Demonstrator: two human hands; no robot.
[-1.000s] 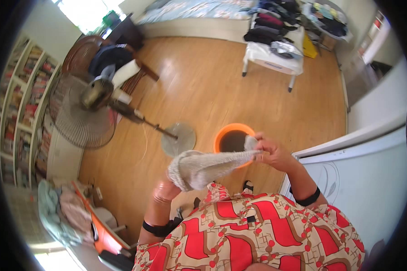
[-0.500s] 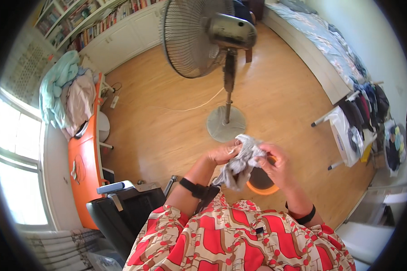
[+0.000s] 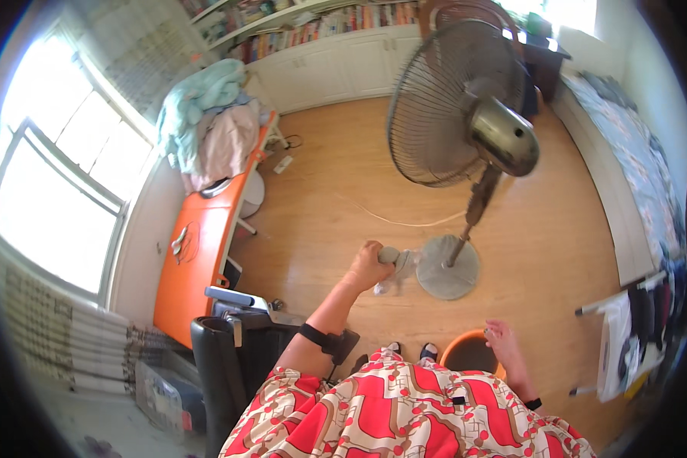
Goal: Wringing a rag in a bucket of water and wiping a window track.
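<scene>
My left hand [image 3: 370, 264] is stretched out ahead with its fingers closed on a grey cloth [image 3: 406, 265]. The cloth hangs beside the fan's base and is smeared by motion, so its shape cannot be made out. My right hand [image 3: 504, 340] is low at the right, with nothing in it and its fingers loosely apart. It is close above the right rim of an orange bucket [image 3: 470, 333], whose inside looks dark. The bucket stands on the floor by my feet.
A standing fan [image 3: 458, 103] with a round base [image 3: 448, 267] rises ahead. To the left are an orange table [image 3: 198, 263] piled with clothes [image 3: 225, 137] and a black chair [image 3: 240, 359]. A drying rack with clothes [image 3: 637, 324] and a bed [image 3: 626, 160] are at the right.
Both hands were on the grey cloth; my right hand has let go and moved down to the right. My left hand has carried the cloth forward and left. The view has turned leftward.
</scene>
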